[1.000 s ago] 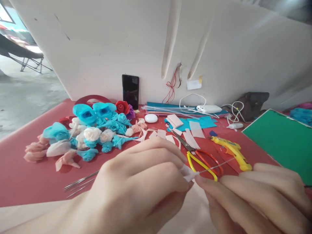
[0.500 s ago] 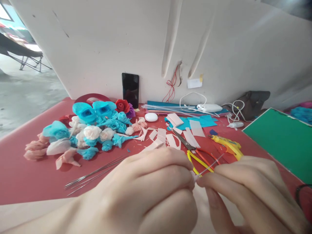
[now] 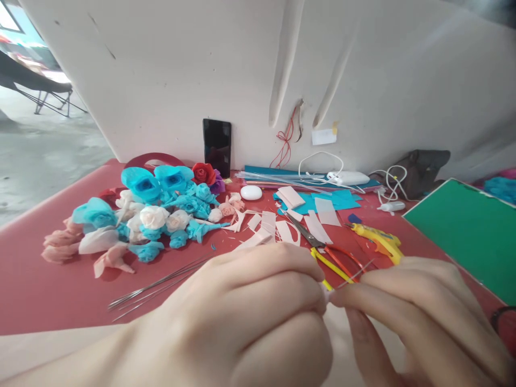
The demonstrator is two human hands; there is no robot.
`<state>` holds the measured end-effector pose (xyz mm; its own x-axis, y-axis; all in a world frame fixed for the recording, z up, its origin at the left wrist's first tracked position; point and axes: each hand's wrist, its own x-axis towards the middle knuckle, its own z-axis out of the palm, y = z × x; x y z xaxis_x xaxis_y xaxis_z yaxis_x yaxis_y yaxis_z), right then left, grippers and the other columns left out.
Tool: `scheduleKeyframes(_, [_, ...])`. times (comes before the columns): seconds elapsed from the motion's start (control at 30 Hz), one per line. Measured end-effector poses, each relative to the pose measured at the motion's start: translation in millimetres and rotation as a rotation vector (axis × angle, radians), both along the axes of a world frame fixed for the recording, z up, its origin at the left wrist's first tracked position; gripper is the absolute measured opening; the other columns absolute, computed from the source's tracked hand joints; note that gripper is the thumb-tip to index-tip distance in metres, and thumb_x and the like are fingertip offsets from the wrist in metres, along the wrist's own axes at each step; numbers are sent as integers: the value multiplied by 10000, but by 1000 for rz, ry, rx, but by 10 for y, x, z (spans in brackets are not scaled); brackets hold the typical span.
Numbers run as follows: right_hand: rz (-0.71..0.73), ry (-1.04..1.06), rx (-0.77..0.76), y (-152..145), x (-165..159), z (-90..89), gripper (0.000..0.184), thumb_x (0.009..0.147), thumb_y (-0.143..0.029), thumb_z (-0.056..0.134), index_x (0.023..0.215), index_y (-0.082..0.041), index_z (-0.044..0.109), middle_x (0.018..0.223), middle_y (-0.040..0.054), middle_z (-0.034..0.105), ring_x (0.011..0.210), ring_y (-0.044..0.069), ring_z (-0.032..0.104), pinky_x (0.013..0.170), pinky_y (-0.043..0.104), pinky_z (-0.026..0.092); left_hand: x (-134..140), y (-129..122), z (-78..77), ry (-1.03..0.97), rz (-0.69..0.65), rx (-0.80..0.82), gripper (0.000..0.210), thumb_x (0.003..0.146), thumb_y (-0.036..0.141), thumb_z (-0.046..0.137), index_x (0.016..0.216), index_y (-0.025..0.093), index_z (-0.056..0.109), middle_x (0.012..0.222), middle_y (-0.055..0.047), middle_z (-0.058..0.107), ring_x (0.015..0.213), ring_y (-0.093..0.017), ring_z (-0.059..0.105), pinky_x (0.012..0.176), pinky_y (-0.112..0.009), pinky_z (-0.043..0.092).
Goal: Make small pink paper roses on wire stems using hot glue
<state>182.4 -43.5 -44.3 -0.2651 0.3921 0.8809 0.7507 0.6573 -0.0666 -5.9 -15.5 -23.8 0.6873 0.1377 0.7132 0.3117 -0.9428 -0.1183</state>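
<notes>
My left hand point(image 3: 250, 312) is closed in a fist at the middle front. Between its fingertips and those of my right hand shows a bit of pale pink paper point(image 3: 328, 295), mostly hidden. A thin wire point(image 3: 367, 266) slants up to the right from there, behind the fingers of my right hand point(image 3: 419, 312), which are pinched together at the paper and wire. Just beyond lie scissors point(image 3: 308, 231) with red handles and a yellow-handled tool point(image 3: 331, 264), partly covered by my hands. The yellow hot glue gun point(image 3: 379, 239) rests above my right hand.
Blue, white and pink paper flowers point(image 3: 155, 217) crowd the left. Loose wires point(image 3: 157, 287) lie in front of them. Cut pale pink strips point(image 3: 268, 221) and blue paper point(image 3: 342, 199) spread behind my hands. A phone point(image 3: 216, 145) leans on the wall; a green board point(image 3: 463, 236) stands right.
My fingertips have shifted slightly right, and the wire's visible tip now sits a little lower and farther right. Both hands stay closed together; the view has moved slightly.
</notes>
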Motion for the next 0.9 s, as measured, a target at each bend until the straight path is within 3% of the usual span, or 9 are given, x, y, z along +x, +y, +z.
scheduleKeyframes(0.07, [37,-73,24,37,44,19,70,760,-149,510,716,-172,559,618,-12,525,542,118,432,545,297,332,0,-2,-13,-8,12,44,223,857,121,475,830,145,695,936,-45,686,996,-143,581,863,-123,497])
scheduleKeyframes(0.2, [24,16,-58,29,38,65,101,798,-169,492,716,-170,551,638,-4,534,570,121,452,559,297,346,2,-10,-27,-14,-4,60,216,856,122,486,813,142,696,935,-45,689,1006,-156,581,865,-138,501])
scheduleKeyframes(0.4, [-62,115,-123,-46,-1,83,119,834,-193,518,724,-193,564,646,-1,534,602,135,470,630,324,363,24,-7,1,-42,-44,-108,124,785,54,578,748,135,665,948,-47,669,958,-138,596,947,-129,435])
scheduleKeyframes(0.53, [50,-22,-169,-45,53,107,97,832,-208,504,793,-189,592,654,3,566,611,141,479,597,313,370,43,-1,-15,-60,-98,-282,117,789,42,560,812,108,653,942,-54,666,887,-126,613,899,-111,459])
scheduleKeyframes(0.63, [56,-6,-200,-24,93,133,82,798,-161,518,780,-191,592,663,-5,553,636,132,480,584,294,372,48,-4,-37,-107,-92,-316,188,709,6,639,878,88,640,903,-48,664,925,-142,601,896,-123,468])
scheduleKeyframes(0.77, [99,24,-323,-1,145,153,182,767,-84,512,904,-182,582,819,17,553,786,141,503,634,280,406,63,9,-30,-180,-100,-350,186,652,-38,669,781,85,616,789,-45,649,826,-130,609,845,-159,509])
scheduleKeyframes(0.9, [102,71,-416,7,203,149,244,782,-124,533,1002,-229,543,913,1,563,879,142,525,723,273,442,119,32,-2,-247,-120,-448,175,660,-68,619,715,97,591,725,-54,646,780,-122,609,783,-171,529])
